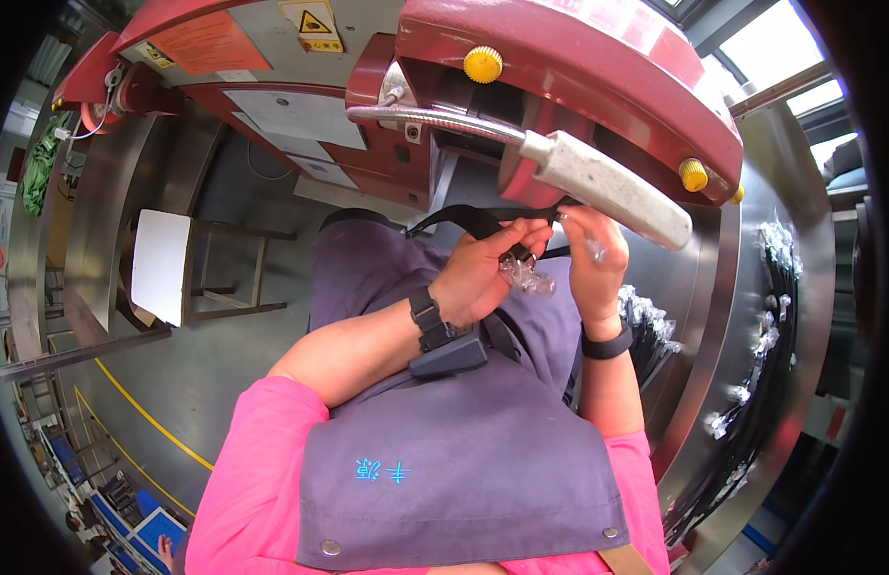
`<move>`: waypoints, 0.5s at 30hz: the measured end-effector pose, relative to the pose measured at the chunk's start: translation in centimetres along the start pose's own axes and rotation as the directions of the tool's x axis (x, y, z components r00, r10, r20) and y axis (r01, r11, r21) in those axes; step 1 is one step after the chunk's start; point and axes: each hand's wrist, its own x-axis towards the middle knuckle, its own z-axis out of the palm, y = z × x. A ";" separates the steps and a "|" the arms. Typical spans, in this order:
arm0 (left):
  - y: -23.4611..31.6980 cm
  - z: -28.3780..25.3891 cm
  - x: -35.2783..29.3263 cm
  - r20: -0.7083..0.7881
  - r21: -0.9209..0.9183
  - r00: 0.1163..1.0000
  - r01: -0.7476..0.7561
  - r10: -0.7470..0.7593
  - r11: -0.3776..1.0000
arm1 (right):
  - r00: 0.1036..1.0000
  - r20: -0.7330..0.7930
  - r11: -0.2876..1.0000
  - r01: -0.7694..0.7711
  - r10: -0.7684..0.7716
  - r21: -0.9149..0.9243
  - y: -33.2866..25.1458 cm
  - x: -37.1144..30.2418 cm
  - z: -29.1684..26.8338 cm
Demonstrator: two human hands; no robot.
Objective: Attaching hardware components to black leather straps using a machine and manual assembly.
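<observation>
In front of my lap I hold a black belt (468, 218), whose strap loops to the left over my apron. My left hand (478, 268) is closed on it, palm partly up, with crumpled clear plastic wrap (529, 276) bunched beside the fingers. To its right my right hand (596, 251) pinches the belt near one end, close to a small metal piece that is too small to name. Another bit of clear plastic shows at this hand. Just above my hands hangs a pale cylindrical handle (612, 187) on a metal-sheathed cable, apart from them.
A red machine (569, 57) with yellow knobs (483, 64) stands right ahead. Along the right, a metal trough (717, 335) holds several black belts (751, 402) with plastic-wrapped ends. More wrapped ends (646, 321) lie by my right wrist. A white-topped stool (161, 268) stands left.
</observation>
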 end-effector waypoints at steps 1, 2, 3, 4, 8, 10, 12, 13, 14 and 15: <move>-0.2 -0.6 0.0 0.042 -0.012 0.999 0.011 -0.011 1.000 | 0.985 0.059 0.984 0.168 -0.165 -0.059 -0.3 0.3 -0.4; -0.2 -0.9 -0.1 0.084 -0.024 0.996 0.023 -0.021 0.999 | 0.939 0.127 0.936 0.334 -0.320 -0.108 -0.6 0.5 -0.7; 0.0 -1.1 -0.4 0.083 -0.021 0.994 0.077 -0.075 0.997 | 0.915 0.202 0.919 0.377 -0.350 -0.114 -0.9 0.5 -1.0; 0.3 -1.2 -0.7 0.081 -0.018 0.988 0.130 -0.128 0.991 | 0.885 0.277 0.901 0.419 -0.375 -0.117 -1.4 0.4 -1.4; 0.6 -2.0 -0.9 0.083 0.075 0.983 0.157 -0.163 0.985 | 0.827 0.396 0.874 0.474 -0.398 -0.110 -2.5 0.0 -2.1; 0.9 -2.1 -0.8 0.078 0.102 0.988 0.125 -0.133 0.987 | 0.885 0.376 0.936 0.337 -0.276 -0.107 -2.8 -0.5 -2.3; 1.2 -1.9 -0.9 0.022 0.103 0.996 0.082 -0.084 0.991 | 0.949 0.311 0.990 0.084 -0.045 -0.113 -3.1 -1.3 -1.9; 1.2 -1.8 -0.9 0.014 0.120 0.997 0.071 -0.073 0.990 | 0.953 0.304 0.992 0.052 -0.015 -0.115 -2.8 -1.3 -2.0; 1.2 -1.7 -0.9 0.006 0.138 0.998 0.059 -0.061 0.989 | 0.955 0.296 0.993 0.020 0.015 -0.116 -2.4 -1.3 -2.1; 1.2 -1.6 -0.9 -0.002 0.155 0.999 0.049 -0.049 0.987 | 0.957 0.287 0.993 -0.012 0.045 -0.117 -2.1 -1.3 -2.1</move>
